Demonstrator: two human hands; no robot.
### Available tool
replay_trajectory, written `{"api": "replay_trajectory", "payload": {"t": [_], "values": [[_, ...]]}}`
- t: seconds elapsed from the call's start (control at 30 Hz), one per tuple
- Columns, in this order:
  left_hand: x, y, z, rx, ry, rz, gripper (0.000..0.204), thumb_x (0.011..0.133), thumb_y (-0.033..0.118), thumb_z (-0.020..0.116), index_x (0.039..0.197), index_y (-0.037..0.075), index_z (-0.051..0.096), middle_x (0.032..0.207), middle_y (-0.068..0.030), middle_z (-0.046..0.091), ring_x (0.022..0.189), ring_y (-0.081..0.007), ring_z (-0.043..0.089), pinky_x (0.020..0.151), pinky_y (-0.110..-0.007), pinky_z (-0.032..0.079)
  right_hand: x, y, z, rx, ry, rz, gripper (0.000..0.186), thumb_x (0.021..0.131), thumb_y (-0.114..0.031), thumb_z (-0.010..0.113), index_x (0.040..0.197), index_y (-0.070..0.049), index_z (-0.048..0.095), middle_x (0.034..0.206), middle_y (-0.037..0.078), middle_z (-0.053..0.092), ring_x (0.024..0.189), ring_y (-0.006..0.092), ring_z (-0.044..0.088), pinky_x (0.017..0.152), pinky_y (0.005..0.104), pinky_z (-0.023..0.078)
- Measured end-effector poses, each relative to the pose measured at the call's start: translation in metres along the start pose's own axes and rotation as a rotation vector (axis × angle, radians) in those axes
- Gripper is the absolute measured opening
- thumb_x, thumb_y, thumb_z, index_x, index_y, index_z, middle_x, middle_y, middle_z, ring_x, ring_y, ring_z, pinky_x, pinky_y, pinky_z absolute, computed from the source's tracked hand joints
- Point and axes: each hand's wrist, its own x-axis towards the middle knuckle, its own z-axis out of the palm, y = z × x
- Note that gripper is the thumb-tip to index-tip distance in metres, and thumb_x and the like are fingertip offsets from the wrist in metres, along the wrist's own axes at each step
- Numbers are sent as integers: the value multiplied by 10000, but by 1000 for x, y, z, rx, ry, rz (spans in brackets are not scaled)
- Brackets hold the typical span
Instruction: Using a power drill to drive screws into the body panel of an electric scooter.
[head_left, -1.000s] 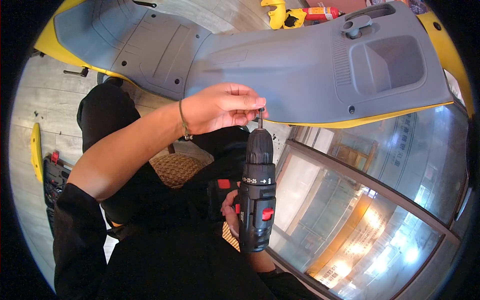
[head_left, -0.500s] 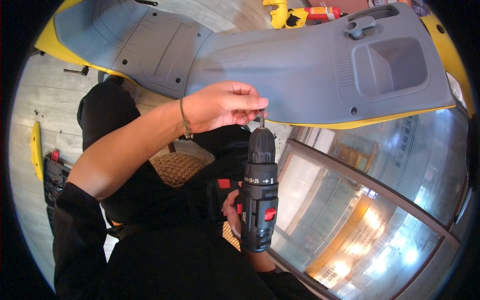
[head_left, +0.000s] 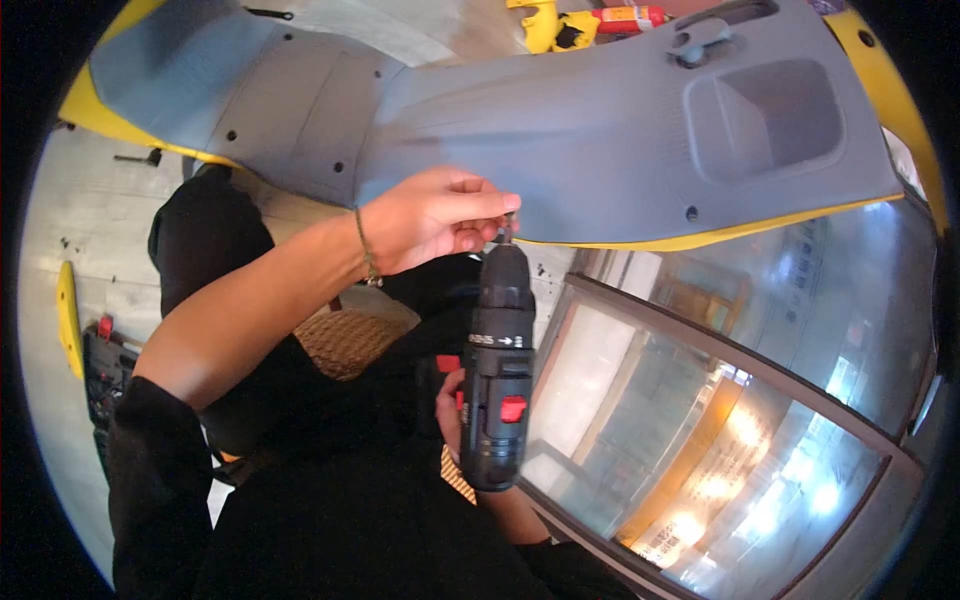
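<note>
My right hand [head_left: 450,410] is wrapped round the grip of a black cordless drill [head_left: 500,370] with red switches, its chuck facing away from me. The thumb and fingers of my left hand [head_left: 430,218] pinch a small dark screw [head_left: 511,215] at the tip of the drill's bit; the fingers partly cover it. Just beyond both hands lies a long grey plastic body panel [head_left: 530,140] with yellow edges, like a scooter's. A dark fastener [head_left: 691,213] sits in the panel near its right front edge.
To the right, a glass door or window [head_left: 640,420] with a brown frame stands close to the drill. A black tool case [head_left: 105,370] and a yellow strip [head_left: 68,320] are on the floor at left. A woven seat [head_left: 355,340] shows below my left forearm. A red extinguisher [head_left: 630,19] lies beyond the panel.
The drill has shifted slightly left and toward the left hand, which still pinches the screw at the bit. The whole view has shifted a little, so the panel appears further left.
</note>
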Motion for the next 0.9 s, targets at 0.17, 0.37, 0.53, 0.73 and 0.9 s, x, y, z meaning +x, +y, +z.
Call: {"api": "replay_trajectory", "payload": {"t": [0.17,0.37,0.53,0.73,0.9], "values": [[18,-6,25,-97,43,-62,201,882,248,666,873,63,587,847,-15,590,725,-74,514,686,-218,427,10,1,16,3,77,36,368,961,-381,463,1131,-62,531,1006,146,602,935,299,603,870,479,519],[39,-3,66,-49,-28,-181,233,845,276,703,889,68,605,801,10,586,741,-65,502,674,-215,424,17,-13,23,824,-28,-47,410,865,-107,612,1224,-56,419,1068,92,558,988,222,585,912,417,496],[59,15,91,252,-112,-193,248,861,306,678,795,75,618,743,14,564,653,-66,479,598,-220,402,22,-31,17,528,129,-217,613,696,-5,741,1220,-13,422,1115,100,539,991,205,566,885,352,486],[71,44,90,388,-170,-133,300,876,336,657,821,41,639,715,9,554,642,-65,486,580,-235,406,50,-62,26,639,160,-308,708,693,10,730,1295,-17,357,1206,107,483,1099,211,516,923,355,462],[79,63,92,577,-197,22,314,871,295,651,895,-17,672,756,-37,619,683,-97,548,626,-263,449,66,-80,27,601,196,-323,567,718,82,686,1220,-16,442,1129,86,534,1069,206,534,932,355,449]]}}
